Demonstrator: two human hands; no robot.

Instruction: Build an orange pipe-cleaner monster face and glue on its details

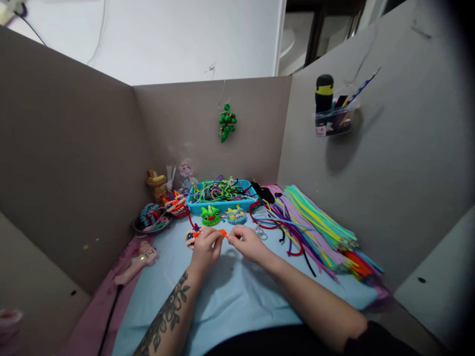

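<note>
Between my hands is a short orange pipe cleaner [222,232], partly covered by fingers. My left hand [206,247] pinches one side of it, thumb against fingertips. My right hand [247,242] pinches the other end, which sticks out toward the left hand. Just behind the left hand lies an orange, white and blue pipe-cleaner figure [190,238], partly hidden by that hand. Farther back sit a green figure [210,216] and a light blue and yellow figure [236,215]. A metal ring [261,233] rests right of my right hand.
A blue tray [222,205] of loose pipe cleaners stands at the back. Bundled pipe cleaners [319,227] spread across the right. At left are a pink glue gun [137,264] and a dark bowl [138,227]. Grey panels [211,148] enclose the table, with a hanging holder [332,123] at right.
</note>
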